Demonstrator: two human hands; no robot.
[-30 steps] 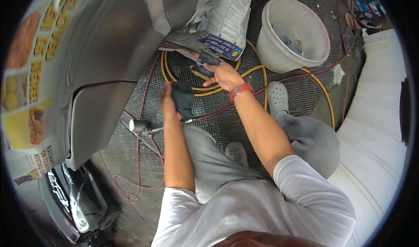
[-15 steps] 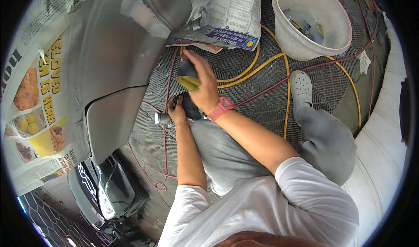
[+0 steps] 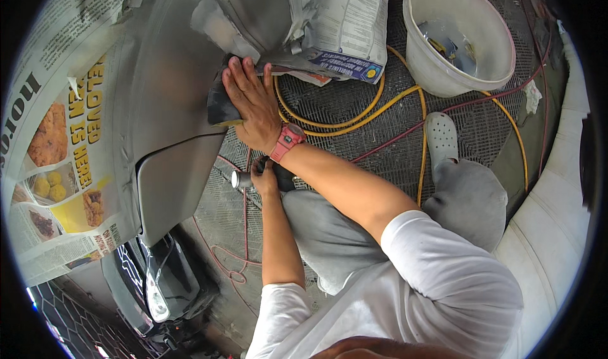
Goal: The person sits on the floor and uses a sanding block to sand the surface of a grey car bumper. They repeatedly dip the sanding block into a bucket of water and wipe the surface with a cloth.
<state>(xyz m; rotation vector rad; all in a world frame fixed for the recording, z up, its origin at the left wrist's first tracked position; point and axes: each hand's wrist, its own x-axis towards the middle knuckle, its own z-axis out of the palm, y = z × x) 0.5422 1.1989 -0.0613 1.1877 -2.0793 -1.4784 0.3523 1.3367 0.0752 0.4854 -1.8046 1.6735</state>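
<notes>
Right hand laid over a dark, flexible pad at the edge of the grey panel; the fingers are extended, but the thumb is hidden, so whether the pad is pinched cannot be told. Uneven fingertip pressure could groove the surface; a slip at the dark seam just below could catch the pad. The left hand, fingers bent, meets a dark, half-hidden item; its hold is likewise unclear. Above, a stray stroke could tear the paper sheeting. Farther out, the yellow hose near the shoe could snag a step.
</notes>
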